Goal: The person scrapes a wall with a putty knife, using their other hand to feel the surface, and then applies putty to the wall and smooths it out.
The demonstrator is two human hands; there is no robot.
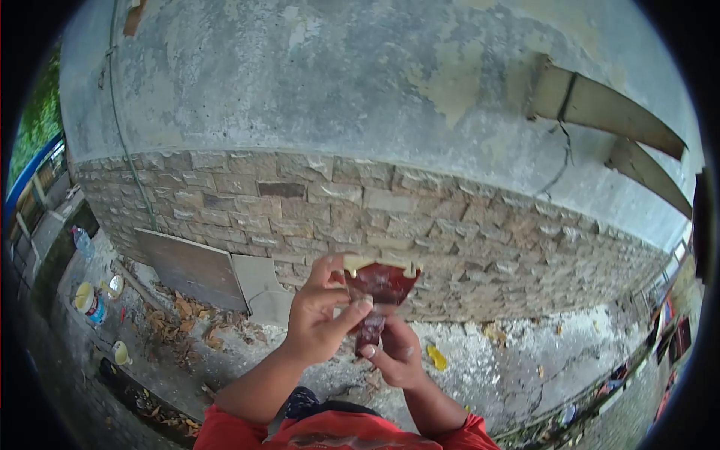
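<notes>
Both of my hands hold a dark red putty knife (381,285) up in front of my chest, its wide blade pointing away from me. Cream-coloured paste lines the far edge of the blade, with a blob near the right corner. My left hand (319,315) pinches the blade's left side, thumb on the face and fingers behind. Lower down, my right hand (399,354) is closed around the narrow handle (369,335), its thumb laid across the end. Whitish smears mark the blade and my thumbs.
Ahead stands a grey patchy wall (300,90) with stone cladding (337,199) below. Flat boards (195,266) lean there. On the left are a paint bucket (91,304), a plastic bottle (82,241) and dry leaves (180,322). Angled slabs (607,105) jut out at upper right.
</notes>
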